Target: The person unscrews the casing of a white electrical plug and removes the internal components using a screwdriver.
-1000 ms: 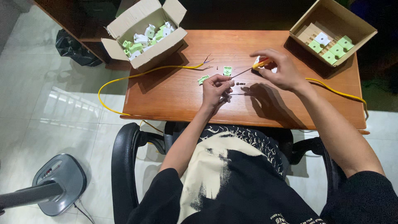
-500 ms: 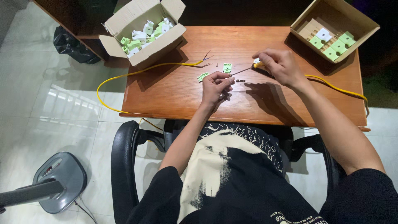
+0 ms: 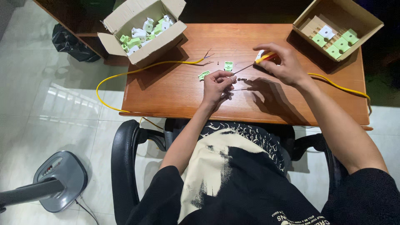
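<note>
Head view, single camera, steep downward tilt.
Looks from above the seated person's lap onto the wooden desk [image 3: 233,104], at arm's reach, desk filling the upper frame.

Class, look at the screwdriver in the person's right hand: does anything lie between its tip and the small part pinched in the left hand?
Nothing visible does. The right hand holds the screwdriver, whose shaft runs straight to the small part at the left hand. Two green connector pieces lie on the wooden table just beyond, off that line.

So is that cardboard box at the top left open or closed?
Open. The cardboard box has its flaps spread outward, and small green and white parts show heaped inside it, on the corner of the wooden table.
</note>
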